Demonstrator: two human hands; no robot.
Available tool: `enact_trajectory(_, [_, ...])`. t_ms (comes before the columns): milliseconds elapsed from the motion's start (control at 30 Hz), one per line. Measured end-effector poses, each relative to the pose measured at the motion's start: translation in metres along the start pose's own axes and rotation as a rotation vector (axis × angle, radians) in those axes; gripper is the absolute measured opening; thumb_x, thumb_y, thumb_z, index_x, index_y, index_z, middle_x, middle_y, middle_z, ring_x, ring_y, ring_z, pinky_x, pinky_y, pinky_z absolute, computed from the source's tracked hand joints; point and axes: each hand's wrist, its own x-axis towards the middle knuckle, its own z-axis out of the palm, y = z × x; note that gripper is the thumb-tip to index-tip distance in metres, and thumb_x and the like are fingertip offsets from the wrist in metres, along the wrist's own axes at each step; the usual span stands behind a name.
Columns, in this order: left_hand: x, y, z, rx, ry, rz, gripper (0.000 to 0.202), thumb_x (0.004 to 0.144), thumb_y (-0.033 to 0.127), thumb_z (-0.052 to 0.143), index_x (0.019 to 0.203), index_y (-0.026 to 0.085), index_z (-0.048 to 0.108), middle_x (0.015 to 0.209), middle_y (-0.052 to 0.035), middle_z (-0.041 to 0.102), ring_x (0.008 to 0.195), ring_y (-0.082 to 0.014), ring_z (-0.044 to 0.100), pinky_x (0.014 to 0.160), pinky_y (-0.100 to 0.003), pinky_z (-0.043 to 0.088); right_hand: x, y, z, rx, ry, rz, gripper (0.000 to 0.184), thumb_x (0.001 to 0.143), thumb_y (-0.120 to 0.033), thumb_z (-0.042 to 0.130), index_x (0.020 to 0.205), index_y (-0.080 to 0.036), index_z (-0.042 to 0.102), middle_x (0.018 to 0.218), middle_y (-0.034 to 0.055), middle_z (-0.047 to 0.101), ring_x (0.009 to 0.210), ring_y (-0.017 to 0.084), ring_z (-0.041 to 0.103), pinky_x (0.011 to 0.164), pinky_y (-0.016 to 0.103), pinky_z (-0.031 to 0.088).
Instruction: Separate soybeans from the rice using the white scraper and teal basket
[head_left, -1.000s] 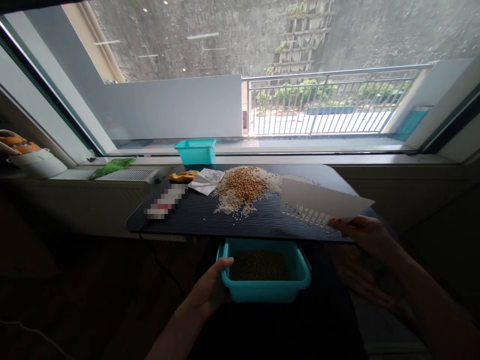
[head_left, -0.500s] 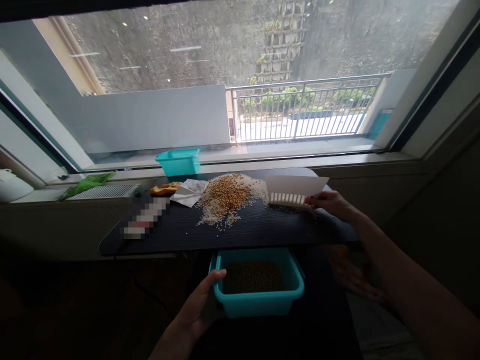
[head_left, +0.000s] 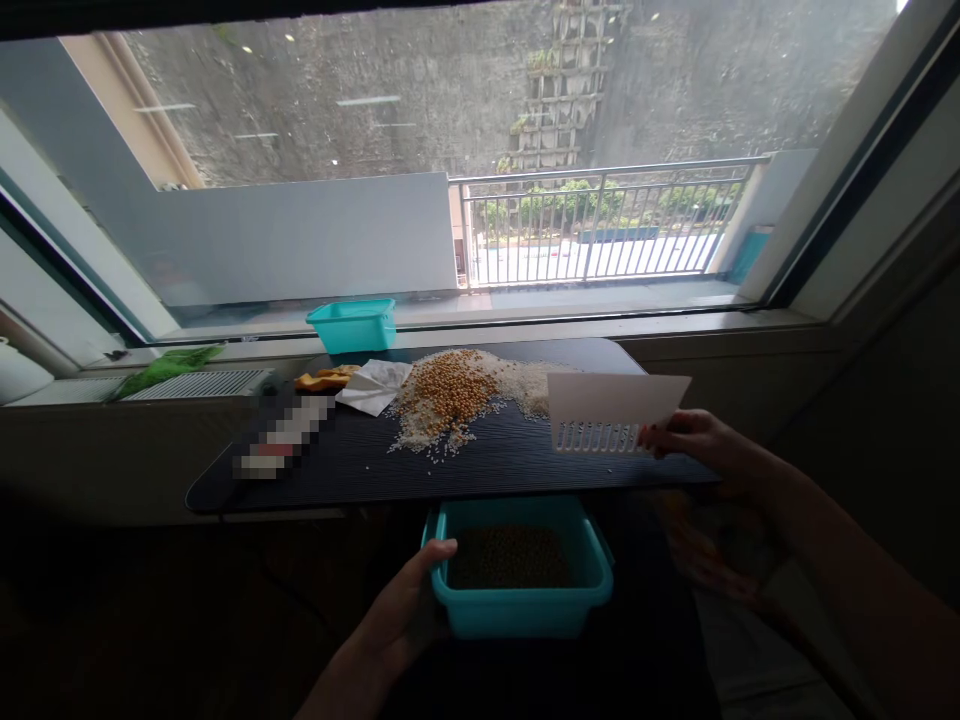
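My left hand (head_left: 409, 605) grips the left rim of a teal plastic bin (head_left: 521, 610) held below the front edge of the dark table (head_left: 360, 465); the bin holds dark greenish beans. My right hand (head_left: 701, 445) holds a white slotted scraper card (head_left: 611, 412) upright on the table's right side, its slotted edge down. A mixed heap of yellow beans and white rice (head_left: 457, 395) lies on the table just left of the card.
A second teal bin (head_left: 352, 325) stands on the window sill behind the table. A white paper (head_left: 373, 385) and an orange object (head_left: 324, 378) lie left of the heap. A green cloth (head_left: 161, 368) rests on the radiator at left. A big window is behind.
My right hand moved the card back to the far side beside the heap, then drew it toward the front right. The left hand kept its hold on the bin.
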Motion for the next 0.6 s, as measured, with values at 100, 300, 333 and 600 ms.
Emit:
enact_trajectory(100, [0.001, 0.001, 0.002, 0.014, -0.012, -0.007, 0.048, 0.072, 0.038, 0.061, 0.112, 0.014, 0.051, 0.096, -0.0096, 0.064, 0.090, -0.0256, 0.061, 0.078, -0.037, 0.047, -0.011, 0.003, 0.005, -0.022, -0.051, 0.058, 0.043, 0.051, -0.057, 0.070, 0.064, -0.016, 0.068, 0.066, 0.0061, 0.065, 0.060, 0.016, 0.057, 0.058, 0.028, 0.047])
enact_trajectory(300, [0.002, 0.001, 0.000, 0.024, -0.007, 0.004, 0.050, 0.072, 0.039, 0.060, 0.114, 0.015, 0.049, 0.096, -0.0085, 0.064, 0.089, -0.0253, 0.061, 0.077, -0.037, 0.048, 0.026, -0.011, 0.012, 0.037, 0.274, -0.101, 0.041, 0.050, -0.053, 0.072, 0.067, -0.016, 0.068, 0.063, 0.0050, 0.064, 0.051, 0.012, 0.052, 0.052, 0.027, 0.046])
enact_trajectory(333, [0.002, 0.001, -0.001, 0.022, -0.003, 0.008, 0.050, 0.072, 0.039, 0.060, 0.114, 0.016, 0.048, 0.097, -0.0083, 0.064, 0.090, -0.0250, 0.061, 0.077, -0.037, 0.048, 0.034, -0.016, 0.014, 0.022, 0.297, -0.132, 0.040, 0.053, -0.053, 0.070, 0.067, -0.016, 0.067, 0.063, 0.0049, 0.064, 0.052, 0.012, 0.053, 0.052, 0.027, 0.047])
enact_trajectory(600, [-0.003, 0.002, -0.009, -0.015, -0.002, 0.022, 0.051, 0.072, 0.038, 0.061, 0.114, 0.014, 0.049, 0.101, -0.0100, 0.063, 0.091, -0.0252, 0.060, 0.076, -0.034, 0.048, 0.078, -0.037, 0.026, -0.194, 0.288, -0.261, 0.035, 0.062, -0.048, 0.066, 0.070, -0.014, 0.067, 0.058, 0.0037, 0.064, 0.052, 0.014, 0.056, 0.051, 0.025, 0.046])
